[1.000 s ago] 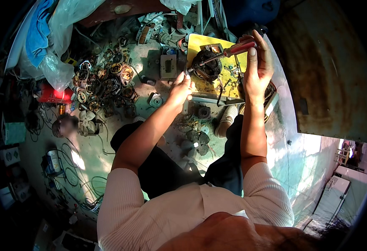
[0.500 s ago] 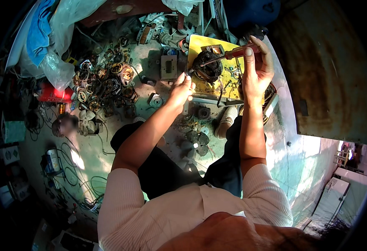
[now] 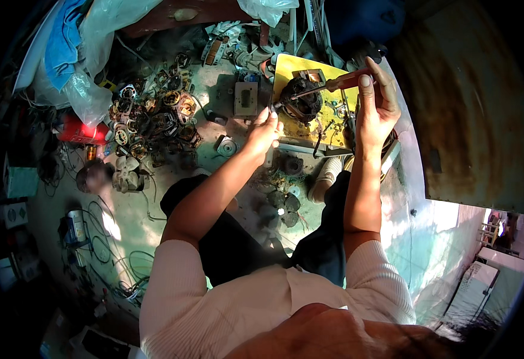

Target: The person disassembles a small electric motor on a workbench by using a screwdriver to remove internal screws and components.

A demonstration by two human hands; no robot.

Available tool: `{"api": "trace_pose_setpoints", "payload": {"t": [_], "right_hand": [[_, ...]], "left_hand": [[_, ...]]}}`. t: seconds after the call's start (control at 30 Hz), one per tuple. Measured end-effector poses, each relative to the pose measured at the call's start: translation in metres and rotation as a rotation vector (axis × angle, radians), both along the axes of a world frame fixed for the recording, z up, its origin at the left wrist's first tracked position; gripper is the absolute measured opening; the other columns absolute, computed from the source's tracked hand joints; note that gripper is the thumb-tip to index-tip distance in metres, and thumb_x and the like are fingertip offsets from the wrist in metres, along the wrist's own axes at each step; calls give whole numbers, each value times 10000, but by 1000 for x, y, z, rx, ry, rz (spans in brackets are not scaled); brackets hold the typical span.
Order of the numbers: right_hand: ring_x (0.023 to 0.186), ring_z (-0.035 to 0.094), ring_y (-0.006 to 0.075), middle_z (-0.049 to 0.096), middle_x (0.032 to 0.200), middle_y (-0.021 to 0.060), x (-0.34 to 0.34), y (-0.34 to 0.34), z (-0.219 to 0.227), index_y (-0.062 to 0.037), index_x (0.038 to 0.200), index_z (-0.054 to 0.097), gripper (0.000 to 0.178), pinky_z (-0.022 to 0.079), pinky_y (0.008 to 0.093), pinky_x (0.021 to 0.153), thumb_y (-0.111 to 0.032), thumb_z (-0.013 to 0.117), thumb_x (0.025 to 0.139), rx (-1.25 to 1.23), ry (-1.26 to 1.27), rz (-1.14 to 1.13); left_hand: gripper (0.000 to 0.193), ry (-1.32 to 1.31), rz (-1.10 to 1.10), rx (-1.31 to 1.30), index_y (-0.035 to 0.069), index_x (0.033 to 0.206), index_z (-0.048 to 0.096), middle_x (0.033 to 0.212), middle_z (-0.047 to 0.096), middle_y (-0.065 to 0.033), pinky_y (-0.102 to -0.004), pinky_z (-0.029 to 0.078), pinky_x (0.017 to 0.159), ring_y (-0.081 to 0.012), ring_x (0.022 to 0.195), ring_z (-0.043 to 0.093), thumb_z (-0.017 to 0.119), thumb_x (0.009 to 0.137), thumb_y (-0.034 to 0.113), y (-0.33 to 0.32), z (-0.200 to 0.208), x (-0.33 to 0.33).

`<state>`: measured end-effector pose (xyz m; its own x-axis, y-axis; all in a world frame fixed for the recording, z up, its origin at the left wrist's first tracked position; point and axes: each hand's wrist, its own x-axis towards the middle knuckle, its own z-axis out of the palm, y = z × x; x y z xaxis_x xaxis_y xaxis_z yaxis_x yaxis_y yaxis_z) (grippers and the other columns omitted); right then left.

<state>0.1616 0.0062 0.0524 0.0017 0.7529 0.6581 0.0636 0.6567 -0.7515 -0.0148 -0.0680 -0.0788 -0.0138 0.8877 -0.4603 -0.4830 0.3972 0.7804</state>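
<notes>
On a yellow board (image 3: pixel 286 67) rests a blackened, round motor part (image 3: pixel 301 107) with dark windings. My right hand (image 3: pixel 376 113) grips a screwdriver (image 3: pixel 347 80) by its red handle, thumb and fingers closed on it. Its metal shaft reaches left across the top of the motor part; what the tip touches cannot be made out. At the left side of the same part, my left hand (image 3: pixel 263 134) is closed in a pinch, with a small dark piece at its fingertips that is too small to name.
Left of the board stands a pale box (image 3: pixel 246 99) with a dark opening. Farther left lies a heap of motor stators (image 3: pixel 154 116), beside a red container (image 3: pixel 82 130). Dark round parts (image 3: pixel 286 203) lie between my feet. A large rusty panel (image 3: pixel 471 113) rises at the right.
The scene has shifted slightly to the right and down in the view. Both hands keep their holds, and the screwdriver stays across the motor part at nearly the same slant.
</notes>
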Motion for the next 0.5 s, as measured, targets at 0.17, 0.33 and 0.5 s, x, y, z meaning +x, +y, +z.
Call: {"api": "trace_pose_setpoints", "payload": {"t": [0.17,0.33,0.5], "right_hand": [[1090,585,175,628,1188,124,-9,-4,7,29,1261,565,316,422,305,992,-81,553,965,-37,133,128],[1076,583,169,623,1158,101,3,1,-5,28,1213,597,293,420,291,981,-36,601,928,-70,14,0],[1103,580,172,604,1227,129,-4,0,5,38,1233,575,304,417,290,994,-7,579,933,-87,201,189]], "left_hand": [[493,-22,43,-26,135,1447,336,797,518,21,-204,365,474,-44,577,393,479,1015,325,0,-7,2],[522,-17,33,-23,147,1463,263,849,503,5,-215,359,523,-41,590,362,474,1018,319,-1,-6,2],[532,-16,31,-15,139,1471,256,844,507,9,-216,362,524,-43,590,365,472,1019,317,-1,-4,2]]}}
